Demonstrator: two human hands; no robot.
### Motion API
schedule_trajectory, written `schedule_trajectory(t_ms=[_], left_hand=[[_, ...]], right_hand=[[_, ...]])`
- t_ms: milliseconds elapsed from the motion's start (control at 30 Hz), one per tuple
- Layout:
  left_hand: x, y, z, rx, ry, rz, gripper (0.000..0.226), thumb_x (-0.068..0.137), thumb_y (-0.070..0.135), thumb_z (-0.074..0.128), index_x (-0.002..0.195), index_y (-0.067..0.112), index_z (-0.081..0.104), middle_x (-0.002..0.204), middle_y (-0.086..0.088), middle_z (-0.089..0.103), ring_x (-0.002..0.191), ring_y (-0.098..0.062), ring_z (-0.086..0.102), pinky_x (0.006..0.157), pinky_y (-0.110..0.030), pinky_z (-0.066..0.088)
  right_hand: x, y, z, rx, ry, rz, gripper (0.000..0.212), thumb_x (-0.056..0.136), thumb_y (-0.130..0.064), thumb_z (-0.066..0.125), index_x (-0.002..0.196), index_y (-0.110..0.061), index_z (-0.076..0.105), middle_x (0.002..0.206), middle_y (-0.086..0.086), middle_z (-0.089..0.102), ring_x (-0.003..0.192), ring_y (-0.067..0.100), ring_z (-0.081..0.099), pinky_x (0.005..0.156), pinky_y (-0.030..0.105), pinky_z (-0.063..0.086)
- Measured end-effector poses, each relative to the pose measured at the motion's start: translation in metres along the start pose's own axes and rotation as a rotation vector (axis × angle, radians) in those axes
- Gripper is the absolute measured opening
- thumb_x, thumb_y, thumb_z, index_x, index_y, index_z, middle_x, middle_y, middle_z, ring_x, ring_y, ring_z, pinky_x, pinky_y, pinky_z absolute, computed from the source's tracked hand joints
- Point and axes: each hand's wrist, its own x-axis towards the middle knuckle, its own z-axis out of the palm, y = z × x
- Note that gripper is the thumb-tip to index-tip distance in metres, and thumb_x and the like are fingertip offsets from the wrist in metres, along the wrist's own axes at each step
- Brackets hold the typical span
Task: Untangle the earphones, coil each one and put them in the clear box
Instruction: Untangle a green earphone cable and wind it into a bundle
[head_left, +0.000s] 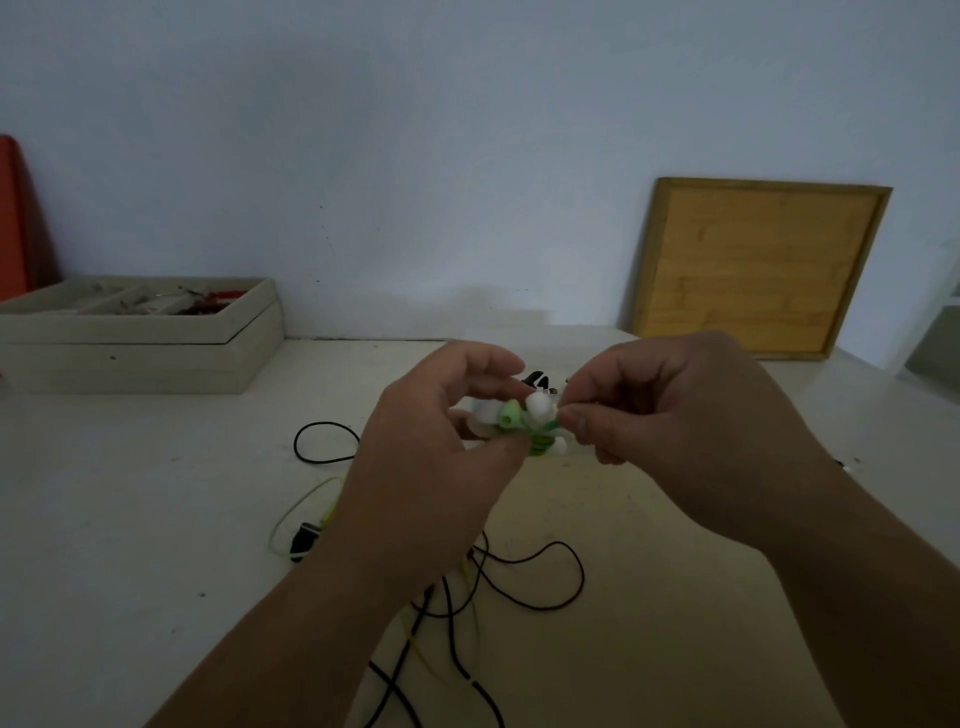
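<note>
The earphones (522, 423), a small bundle with a green cord wound in tight turns and with white and pale green rubber tips, are held in the air between both hands, above the middle of the table (156, 493). The left hand (426, 467) has its fingers and thumb curled around the bundle and grips it. The right hand (675, 431) pinches the green cord between thumb and forefinger at the right side of the bundle. I judge that the main danger is the loose end: the cord is thin and looks smooth, and if this pinch slips, the tight turns may spring open and the coil is lost. The soft round tips seem only pushed on, so a strong pull could take one off. Under the wrists a black cable (545, 582) lies in wide loops, crossed with a thin yellow-green cable (291, 519). A forearm that comes down may catch a loop and drag this tangle, making it worse. The table is pale, matt and a little stained. At the left stands a grey tray (140, 338) with small things inside, and a square wooden board (753, 265) leans against the wall. The clear box I cannot make out with certainty; it may be hidden behind the hands.
</note>
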Motion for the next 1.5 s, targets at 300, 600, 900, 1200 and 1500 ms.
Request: schedule_trajectory(t_ms=[300,600,900,1200,1500], left_hand=[[0.001,-0.005,0.001,-0.064,-0.035,0.012,0.037,0.079,-0.010,0.070,0.101,0.019,0.064,0.093,0.005,0.075,0.087,-0.010,0.072,0.072,-0.023,0.059],[0.002,-0.005,-0.003,-0.155,-0.031,-0.013,0.036,0.076,-0.011,0.072,0.100,0.016,0.065,0.092,0.003,0.076,0.087,-0.012,0.072,0.074,-0.025,0.057],[0.002,-0.008,-0.003,-0.227,-0.110,-0.056,0.037,0.069,0.004,0.070,0.103,0.018,0.064,0.093,0.003,0.076,0.087,-0.012,0.072,0.070,-0.023,0.055],[0.002,-0.014,0.000,-0.426,-0.089,-0.154,0.042,0.068,0.002,0.071,0.108,0.017,0.068,0.105,-0.005,0.074,0.102,-0.025,0.070,0.086,-0.034,0.058],[0.003,-0.013,0.002,-0.444,-0.090,-0.167,0.058,0.056,0.015,0.074,0.114,0.016,0.067,0.102,-0.003,0.076,0.097,-0.015,0.072,0.080,-0.022,0.056]], right_hand=[[0.002,0.002,0.003,0.001,0.024,-0.016,0.009,0.073,-0.026,0.081,0.072,-0.025,0.072,0.061,-0.010,0.067,0.051,0.006,0.060,0.049,0.015,0.049],[0.003,0.005,-0.002,0.149,-0.061,0.026,0.016,0.083,-0.008,0.072,0.083,-0.023,0.076,0.066,-0.006,0.072,0.056,0.005,0.066,0.056,0.015,0.052],[0.006,0.008,0.004,0.103,-0.121,0.082,0.013,0.087,-0.013,0.068,0.084,-0.023,0.074,0.077,-0.007,0.074,0.070,0.010,0.071,0.067,0.028,0.061],[0.005,0.008,0.000,0.163,-0.043,0.061,0.006,0.084,-0.014,0.071,0.086,-0.018,0.075,0.075,-0.005,0.074,0.062,0.007,0.069,0.058,0.017,0.054],[0.006,0.010,0.004,0.157,-0.034,0.097,0.004,0.083,-0.017,0.073,0.086,-0.018,0.075,0.074,-0.003,0.074,0.061,0.007,0.069,0.057,0.016,0.053]])
